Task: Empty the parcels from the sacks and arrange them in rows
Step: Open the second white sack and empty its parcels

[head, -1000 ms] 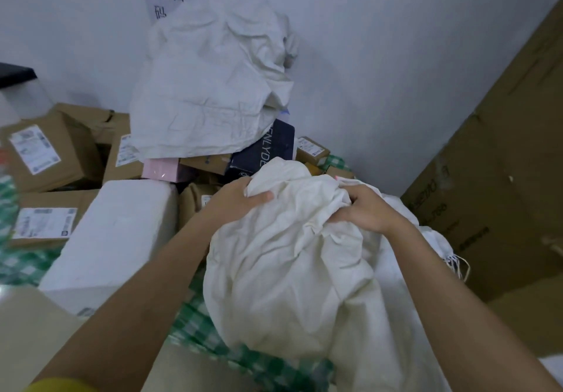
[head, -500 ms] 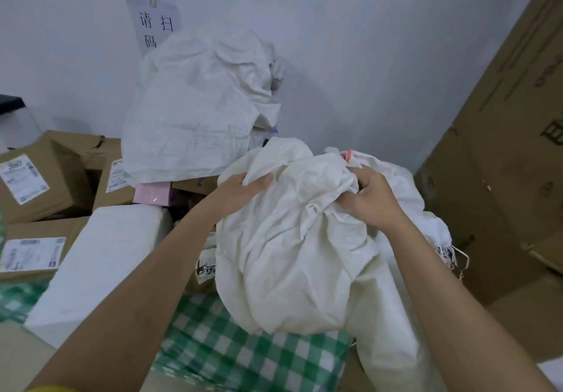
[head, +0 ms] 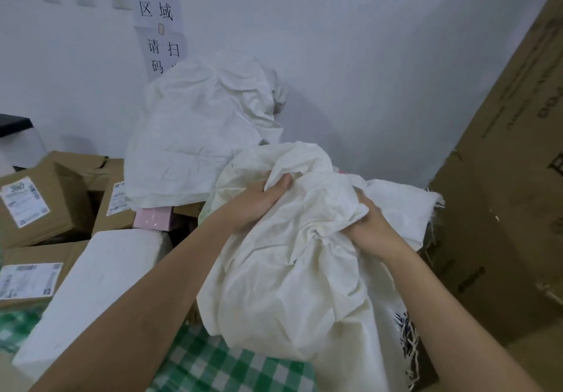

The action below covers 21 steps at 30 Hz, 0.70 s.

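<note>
Here both hands point(head: 259, 203) grip sack point(head: 289, 285).

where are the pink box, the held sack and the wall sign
pink box point(head: 154, 218): head view, its front face
held sack point(head: 289, 285): head view, middle of the bunched cloth
wall sign point(head: 158, 11): head view, upper sheet by the characters

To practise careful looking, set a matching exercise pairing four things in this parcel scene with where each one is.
Things:
1. cream sack
2. white sack
3. pink box
4. paper sign

Places:
A. on the wall
B. gripped by both hands
C. heaped on the parcels by the wall
D. under the white sack's edge

Pairs: 1-B, 2-C, 3-D, 4-A
</note>
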Each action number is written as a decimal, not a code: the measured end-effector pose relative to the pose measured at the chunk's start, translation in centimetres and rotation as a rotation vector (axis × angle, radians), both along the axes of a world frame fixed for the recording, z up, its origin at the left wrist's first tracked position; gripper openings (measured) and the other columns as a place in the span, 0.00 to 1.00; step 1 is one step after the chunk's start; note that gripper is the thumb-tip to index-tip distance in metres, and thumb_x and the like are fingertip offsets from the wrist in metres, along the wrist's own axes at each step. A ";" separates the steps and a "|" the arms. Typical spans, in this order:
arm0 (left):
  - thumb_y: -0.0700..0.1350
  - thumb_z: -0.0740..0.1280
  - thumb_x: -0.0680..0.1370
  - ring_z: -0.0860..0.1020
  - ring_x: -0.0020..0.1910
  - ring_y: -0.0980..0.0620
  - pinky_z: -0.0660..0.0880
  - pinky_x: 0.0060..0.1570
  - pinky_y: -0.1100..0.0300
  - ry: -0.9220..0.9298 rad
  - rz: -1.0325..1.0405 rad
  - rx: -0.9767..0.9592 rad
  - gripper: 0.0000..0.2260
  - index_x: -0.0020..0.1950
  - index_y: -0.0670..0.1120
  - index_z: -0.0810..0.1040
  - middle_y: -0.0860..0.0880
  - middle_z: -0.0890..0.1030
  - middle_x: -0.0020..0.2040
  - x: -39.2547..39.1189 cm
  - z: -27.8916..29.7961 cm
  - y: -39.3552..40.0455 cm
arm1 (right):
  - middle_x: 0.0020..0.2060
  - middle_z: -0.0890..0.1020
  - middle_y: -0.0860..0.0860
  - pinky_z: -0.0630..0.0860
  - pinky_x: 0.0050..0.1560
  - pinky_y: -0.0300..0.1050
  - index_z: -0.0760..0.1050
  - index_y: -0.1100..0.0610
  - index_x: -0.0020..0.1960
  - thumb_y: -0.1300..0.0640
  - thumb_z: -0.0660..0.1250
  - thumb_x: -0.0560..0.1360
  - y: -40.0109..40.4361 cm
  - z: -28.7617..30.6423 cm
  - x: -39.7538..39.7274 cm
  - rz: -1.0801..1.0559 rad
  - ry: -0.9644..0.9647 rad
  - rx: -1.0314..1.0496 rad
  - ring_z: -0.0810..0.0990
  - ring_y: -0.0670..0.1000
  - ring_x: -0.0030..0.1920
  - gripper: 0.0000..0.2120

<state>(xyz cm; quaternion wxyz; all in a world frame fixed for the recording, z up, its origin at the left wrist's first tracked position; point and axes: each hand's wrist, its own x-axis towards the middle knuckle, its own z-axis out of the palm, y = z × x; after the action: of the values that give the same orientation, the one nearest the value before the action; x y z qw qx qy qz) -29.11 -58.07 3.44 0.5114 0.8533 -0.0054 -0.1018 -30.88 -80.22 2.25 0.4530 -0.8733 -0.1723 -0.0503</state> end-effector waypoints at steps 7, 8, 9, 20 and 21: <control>0.73 0.53 0.71 0.68 0.69 0.50 0.63 0.68 0.56 0.020 -0.048 -0.002 0.37 0.74 0.54 0.64 0.53 0.69 0.71 -0.3 -0.2 -0.4 | 0.68 0.73 0.48 0.70 0.64 0.43 0.29 0.30 0.71 0.46 0.71 0.72 1.4 0.5 1.2 0.197 -0.092 -0.335 0.74 0.49 0.63 0.52; 0.68 0.54 0.76 0.68 0.69 0.50 0.63 0.65 0.59 0.008 -0.054 0.017 0.31 0.74 0.53 0.65 0.53 0.70 0.70 -0.5 -0.2 -0.6 | 0.69 0.72 0.49 0.68 0.66 0.41 0.31 0.33 0.73 0.47 0.71 0.73 1.5 0.7 1.7 0.231 -0.075 -0.383 0.72 0.49 0.66 0.51; 0.63 0.54 0.79 0.68 0.69 0.49 0.62 0.62 0.60 -0.002 -0.046 0.051 0.26 0.73 0.51 0.66 0.52 0.70 0.67 -0.6 -0.2 -0.9 | 0.70 0.70 0.48 0.66 0.67 0.41 0.37 0.35 0.75 0.47 0.71 0.73 1.7 0.8 2.2 0.244 -0.059 -0.412 0.70 0.49 0.69 0.48; 0.70 0.68 0.66 0.58 0.73 0.51 0.59 0.69 0.52 -0.166 -0.211 0.372 0.45 0.76 0.57 0.51 0.52 0.59 0.75 -0.3 -1.1 0.8 | 0.44 0.79 0.42 0.69 0.42 0.25 0.75 0.53 0.51 0.46 0.71 0.65 -0.3 -1.9 1.8 -0.051 -0.035 0.005 0.77 0.32 0.42 0.18; 0.73 0.69 0.61 0.48 0.77 0.49 0.52 0.73 0.47 -0.177 -0.262 0.497 0.54 0.77 0.59 0.43 0.53 0.50 0.78 -0.2 -1.0 1.1 | 0.40 0.77 0.40 0.69 0.37 0.23 0.75 0.54 0.49 0.52 0.72 0.68 -0.8 -1.7 1.9 -0.085 -0.021 0.035 0.76 0.29 0.37 0.12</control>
<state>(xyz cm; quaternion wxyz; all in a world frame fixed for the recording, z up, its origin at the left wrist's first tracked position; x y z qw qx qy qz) -29.33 -56.94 2.42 0.2670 0.9499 -0.1349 -0.0905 -29.02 -81.00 0.55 0.4639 -0.8711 -0.1388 -0.0820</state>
